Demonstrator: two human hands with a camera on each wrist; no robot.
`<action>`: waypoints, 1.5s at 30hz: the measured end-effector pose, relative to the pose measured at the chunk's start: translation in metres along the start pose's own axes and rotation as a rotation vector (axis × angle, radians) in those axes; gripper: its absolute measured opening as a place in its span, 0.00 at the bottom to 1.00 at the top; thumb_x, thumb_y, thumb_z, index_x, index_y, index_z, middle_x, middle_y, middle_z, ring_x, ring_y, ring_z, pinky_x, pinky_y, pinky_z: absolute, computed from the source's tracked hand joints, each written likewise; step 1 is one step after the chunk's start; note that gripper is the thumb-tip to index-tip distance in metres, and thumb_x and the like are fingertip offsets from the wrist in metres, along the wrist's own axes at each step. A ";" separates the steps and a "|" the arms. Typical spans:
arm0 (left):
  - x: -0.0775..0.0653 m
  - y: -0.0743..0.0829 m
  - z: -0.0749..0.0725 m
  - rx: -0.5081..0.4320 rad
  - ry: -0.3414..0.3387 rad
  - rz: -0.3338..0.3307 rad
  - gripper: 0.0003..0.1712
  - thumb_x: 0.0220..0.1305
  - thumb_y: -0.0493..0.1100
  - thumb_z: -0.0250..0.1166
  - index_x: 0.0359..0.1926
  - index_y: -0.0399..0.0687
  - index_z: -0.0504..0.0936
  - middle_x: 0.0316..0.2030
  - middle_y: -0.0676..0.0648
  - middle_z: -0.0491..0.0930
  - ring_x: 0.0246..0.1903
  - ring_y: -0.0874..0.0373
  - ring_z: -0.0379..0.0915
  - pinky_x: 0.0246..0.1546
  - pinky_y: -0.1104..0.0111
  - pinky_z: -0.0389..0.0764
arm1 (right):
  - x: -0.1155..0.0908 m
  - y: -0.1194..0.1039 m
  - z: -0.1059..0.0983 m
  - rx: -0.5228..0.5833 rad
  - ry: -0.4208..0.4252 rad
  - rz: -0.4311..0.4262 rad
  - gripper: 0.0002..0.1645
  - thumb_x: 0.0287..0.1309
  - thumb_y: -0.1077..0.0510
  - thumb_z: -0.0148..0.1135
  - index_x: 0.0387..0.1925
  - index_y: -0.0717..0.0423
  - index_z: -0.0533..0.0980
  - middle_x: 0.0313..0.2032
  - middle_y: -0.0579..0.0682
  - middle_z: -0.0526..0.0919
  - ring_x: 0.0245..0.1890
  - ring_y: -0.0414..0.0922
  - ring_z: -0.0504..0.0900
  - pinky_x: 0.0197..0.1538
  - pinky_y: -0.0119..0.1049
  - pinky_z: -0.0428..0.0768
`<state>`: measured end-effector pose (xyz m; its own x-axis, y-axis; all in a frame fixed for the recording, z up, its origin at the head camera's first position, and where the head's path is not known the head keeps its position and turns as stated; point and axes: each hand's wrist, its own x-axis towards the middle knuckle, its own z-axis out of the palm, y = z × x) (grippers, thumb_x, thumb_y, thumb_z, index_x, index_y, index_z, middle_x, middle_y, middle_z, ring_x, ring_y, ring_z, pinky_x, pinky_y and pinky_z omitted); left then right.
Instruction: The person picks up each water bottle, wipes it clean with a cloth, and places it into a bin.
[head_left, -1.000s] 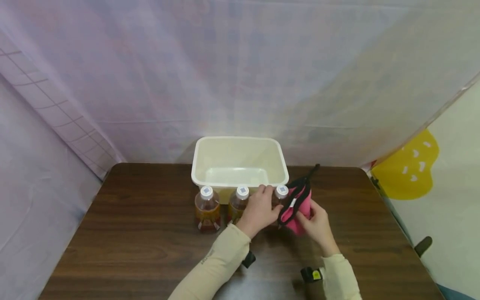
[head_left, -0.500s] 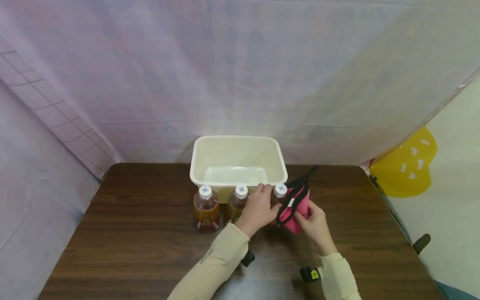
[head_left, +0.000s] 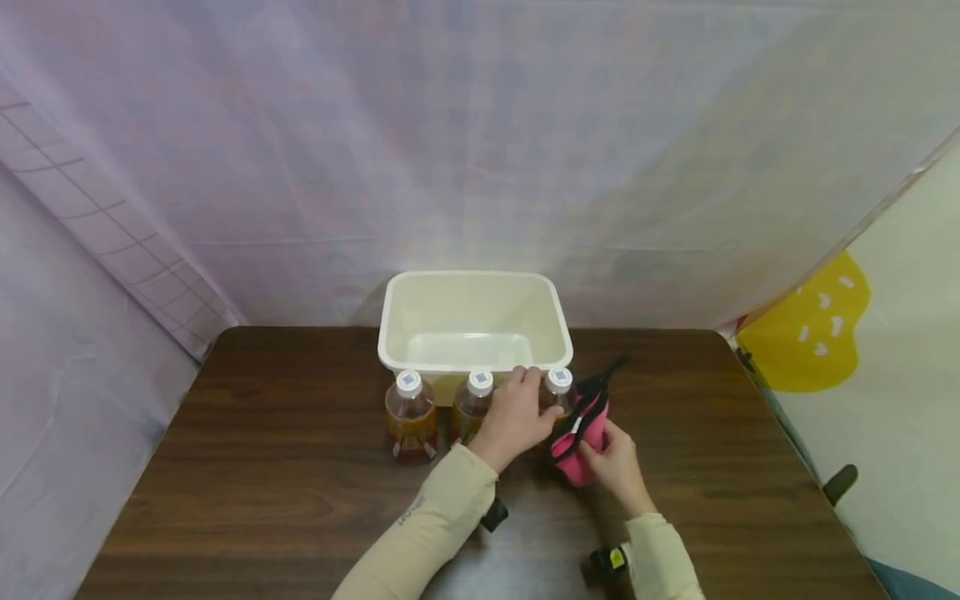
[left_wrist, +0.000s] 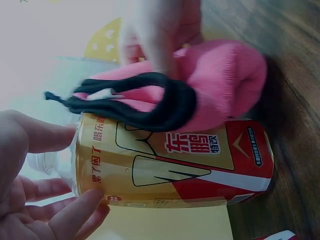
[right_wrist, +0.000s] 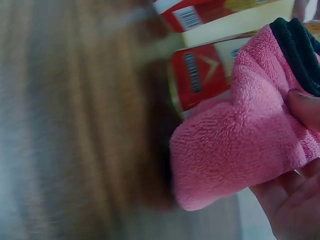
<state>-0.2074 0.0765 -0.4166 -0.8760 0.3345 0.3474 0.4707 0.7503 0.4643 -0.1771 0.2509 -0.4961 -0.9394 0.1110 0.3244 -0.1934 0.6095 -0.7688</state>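
Note:
Three plastic drink bottles with white caps stand in a row on the table. My left hand grips the rightmost bottle around its upper part; its gold-and-red label faces the left wrist camera. A folded pink towel with black edging is pinched in my right hand. In the left wrist view the towel lies against that bottle's side. The middle bottle is partly hidden behind my left hand, and the left bottle stands apart from both hands.
A cream plastic bin stands directly behind the bottles, with nothing seen inside it. Dark wood-grain table extends to both sides. Pale printed curtains enclose the back and sides.
My right hand has brought the pink towel slightly left and nearer the table's front, along the bottle. The left hand keeps its grip, and the bottles stay in place.

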 end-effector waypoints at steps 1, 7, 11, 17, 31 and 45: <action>0.000 0.000 0.000 -0.001 -0.001 0.000 0.26 0.51 0.51 0.67 0.47 0.40 0.73 0.37 0.44 0.74 0.33 0.51 0.76 0.36 0.65 0.78 | -0.001 0.002 0.002 -0.017 -0.010 0.015 0.09 0.39 0.71 0.65 0.27 0.68 0.75 0.20 0.55 0.79 0.20 0.33 0.70 0.23 0.27 0.71; 0.000 0.000 0.000 -0.013 -0.004 -0.002 0.26 0.50 0.50 0.67 0.47 0.40 0.73 0.37 0.44 0.74 0.33 0.51 0.76 0.37 0.64 0.78 | -0.005 0.010 0.008 -0.034 -0.057 0.099 0.10 0.41 0.68 0.66 0.29 0.67 0.75 0.23 0.57 0.81 0.22 0.37 0.73 0.26 0.30 0.73; 0.000 0.001 0.000 -0.022 -0.020 -0.012 0.27 0.51 0.50 0.66 0.48 0.40 0.73 0.38 0.44 0.74 0.34 0.50 0.76 0.38 0.64 0.78 | -0.005 0.012 0.008 -0.032 -0.058 0.105 0.10 0.41 0.69 0.65 0.29 0.68 0.75 0.23 0.58 0.80 0.22 0.38 0.73 0.26 0.30 0.73; 0.000 0.003 -0.001 -0.040 -0.050 -0.033 0.27 0.52 0.51 0.66 0.49 0.40 0.72 0.39 0.44 0.74 0.35 0.50 0.76 0.39 0.64 0.78 | -0.005 0.006 0.000 -0.031 -0.054 0.050 0.10 0.41 0.70 0.65 0.29 0.68 0.75 0.22 0.56 0.80 0.22 0.35 0.72 0.25 0.29 0.72; 0.000 0.003 -0.001 -0.023 -0.011 0.000 0.25 0.51 0.49 0.66 0.46 0.40 0.73 0.36 0.44 0.74 0.32 0.52 0.76 0.35 0.66 0.78 | 0.011 -0.027 -0.024 0.034 0.017 -0.083 0.11 0.41 0.70 0.67 0.30 0.66 0.76 0.21 0.55 0.79 0.21 0.31 0.69 0.22 0.24 0.70; 0.001 0.000 0.001 -0.004 0.010 0.003 0.25 0.49 0.49 0.67 0.46 0.40 0.73 0.35 0.44 0.74 0.30 0.51 0.76 0.33 0.65 0.79 | 0.014 -0.033 -0.021 0.010 0.059 -0.113 0.11 0.39 0.71 0.67 0.29 0.66 0.75 0.21 0.56 0.79 0.21 0.32 0.69 0.22 0.23 0.69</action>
<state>-0.2079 0.0773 -0.4170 -0.8736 0.3308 0.3570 0.4736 0.7468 0.4668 -0.1782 0.2488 -0.4552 -0.8933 0.0877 0.4408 -0.3005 0.6129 -0.7308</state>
